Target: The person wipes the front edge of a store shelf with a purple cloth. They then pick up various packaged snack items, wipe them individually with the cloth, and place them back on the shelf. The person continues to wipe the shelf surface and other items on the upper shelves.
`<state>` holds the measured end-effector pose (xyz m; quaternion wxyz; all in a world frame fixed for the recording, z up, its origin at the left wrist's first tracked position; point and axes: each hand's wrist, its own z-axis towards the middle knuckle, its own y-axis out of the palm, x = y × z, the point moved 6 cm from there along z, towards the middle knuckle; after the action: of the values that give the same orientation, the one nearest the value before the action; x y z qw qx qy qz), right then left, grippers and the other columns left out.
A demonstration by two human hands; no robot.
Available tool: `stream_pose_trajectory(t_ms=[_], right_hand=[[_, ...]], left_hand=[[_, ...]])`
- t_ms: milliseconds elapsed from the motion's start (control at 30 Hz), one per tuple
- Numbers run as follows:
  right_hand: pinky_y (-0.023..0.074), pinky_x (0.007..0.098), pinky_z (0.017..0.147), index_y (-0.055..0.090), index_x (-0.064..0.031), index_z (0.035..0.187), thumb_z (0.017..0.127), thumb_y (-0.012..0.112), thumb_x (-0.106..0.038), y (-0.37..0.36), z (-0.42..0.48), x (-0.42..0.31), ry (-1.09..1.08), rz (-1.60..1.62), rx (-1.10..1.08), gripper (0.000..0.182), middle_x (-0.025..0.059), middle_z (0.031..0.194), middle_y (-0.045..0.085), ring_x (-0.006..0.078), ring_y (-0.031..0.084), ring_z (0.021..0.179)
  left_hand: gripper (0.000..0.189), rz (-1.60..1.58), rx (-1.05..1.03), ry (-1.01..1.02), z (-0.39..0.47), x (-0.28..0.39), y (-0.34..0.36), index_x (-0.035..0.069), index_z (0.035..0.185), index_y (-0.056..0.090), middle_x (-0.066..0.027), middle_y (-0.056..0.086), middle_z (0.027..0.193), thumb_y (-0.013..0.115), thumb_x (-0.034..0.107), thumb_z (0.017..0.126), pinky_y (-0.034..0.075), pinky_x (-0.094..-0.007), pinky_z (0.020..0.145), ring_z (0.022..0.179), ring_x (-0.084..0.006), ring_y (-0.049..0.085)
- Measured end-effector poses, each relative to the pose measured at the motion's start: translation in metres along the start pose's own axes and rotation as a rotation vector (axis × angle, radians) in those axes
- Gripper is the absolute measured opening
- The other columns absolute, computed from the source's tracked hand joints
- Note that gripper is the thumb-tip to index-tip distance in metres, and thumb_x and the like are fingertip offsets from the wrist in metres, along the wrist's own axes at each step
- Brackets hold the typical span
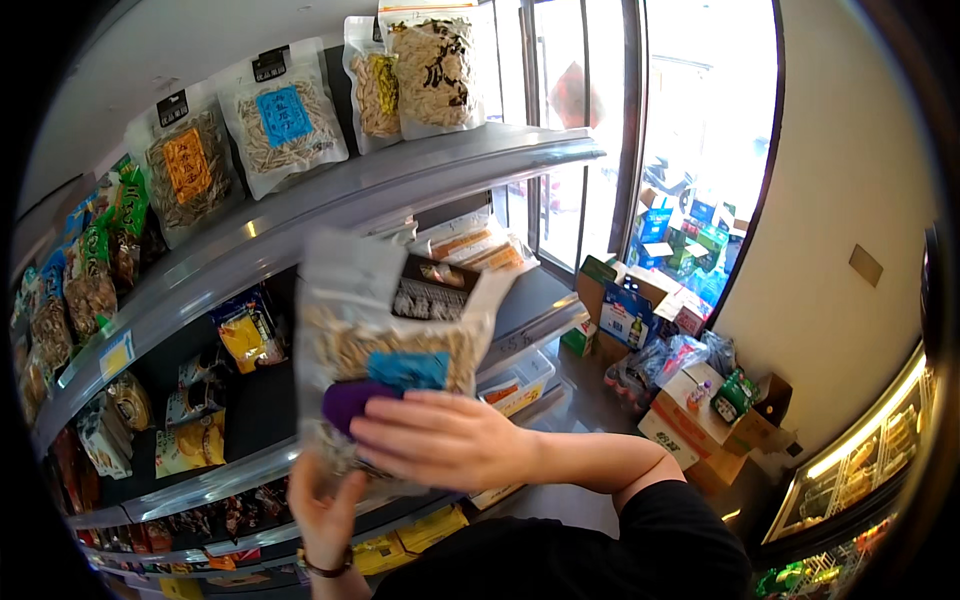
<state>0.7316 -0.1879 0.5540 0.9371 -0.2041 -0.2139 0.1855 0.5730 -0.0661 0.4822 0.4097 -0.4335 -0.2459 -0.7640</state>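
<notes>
My left hand [326, 499] holds the bottom of a clear plastic bag of seeds [397, 337] that has a blue label and a black tag. The bag is upright, a little tilted and blurred. My right hand [442, 439] presses a purple cloth [356, 405] flat against the lower front of the bag, beside the blue label. Behind the bag runs a grey store shelf [262, 232]. On its top stand more seed bags, one with a blue label [283, 116], one with an orange label [186, 165] and a large one with dark writing [435, 71].
Lower shelves carry a yellow snack packet [247, 341], other packets and a clear plastic bin [517, 382]. Cardboard boxes [694, 405] and plastic-wrapped bottles [637, 375] stand on the floor by the glass door [585, 217]. A lit display case [862, 457] is at the lower right.
</notes>
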Motion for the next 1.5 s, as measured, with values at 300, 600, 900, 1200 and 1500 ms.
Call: stream_pose_trajectory(t_ms=[300,600,900,1200,1500], right_hand=[[0.0441,0.0421,0.103,0.066,-0.0046,0.12,0.081,0.06,-0.001,0.051,-0.016,0.015,0.558,0.044,0.112,0.039,0.016,0.135,0.054,0.0325,0.053,0.126],[0.0431,0.0428,0.106,0.059,-0.0026,0.129,0.085,0.057,-0.004,0.107,-0.014,-0.071,0.047,0.41,-0.217,0.044,0.0147,0.143,0.05,0.0322,0.048,0.132],[0.0401,0.0425,0.105,0.061,-0.0027,0.127,0.081,0.055,-0.001,0.116,-0.023,-0.044,0.512,0.222,-0.124,0.046,0.0133,0.143,0.048,0.0303,0.047,0.131],[0.044,0.0425,0.102,0.063,-0.0035,0.124,0.084,0.054,-0.003,0.099,-0.035,-0.056,0.293,0.312,-0.257,0.041,0.0142,0.136,0.056,0.033,0.054,0.124],[0.0431,0.0413,0.104,0.069,-0.0044,0.117,0.076,0.057,0.009,0.112,-0.029,-0.068,0.547,0.332,-0.133,0.045,0.0157,0.134,0.057,0.034,0.054,0.127]], left_hand=[[0.051,-0.024,-0.091,-0.296,-0.052,-0.054,-0.029,-0.003,0.132,0.053,-0.0092,0.061,0.121,0.073,0.003,0.085,0.046,-0.0302,0.094,0.11,-0.0154,0.057],[0.046,-0.125,-0.025,-0.334,-0.089,-0.083,-0.068,-0.001,0.132,0.051,-0.0062,0.059,0.123,0.066,0.0,0.089,0.045,-0.0271,0.094,0.111,-0.0153,0.057],[0.05,-0.206,-0.018,-0.35,-0.087,-0.096,-0.061,-0.002,0.134,0.05,-0.0076,0.058,0.126,0.071,0.003,0.088,0.043,-0.0302,0.099,0.115,-0.015,0.054],[0.043,-0.319,0.049,-0.423,-0.097,-0.124,-0.064,-0.001,0.142,0.043,-0.0079,0.055,0.135,0.053,0.004,0.1,0.044,-0.0302,0.1,0.12,-0.0155,0.054],[0.04,-0.471,0.034,-0.325,-0.082,-0.097,-0.062,0.0,0.142,0.043,-0.0086,0.052,0.139,0.046,0.004,0.102,0.04,-0.0313,0.105,0.124,-0.0167,0.052]])
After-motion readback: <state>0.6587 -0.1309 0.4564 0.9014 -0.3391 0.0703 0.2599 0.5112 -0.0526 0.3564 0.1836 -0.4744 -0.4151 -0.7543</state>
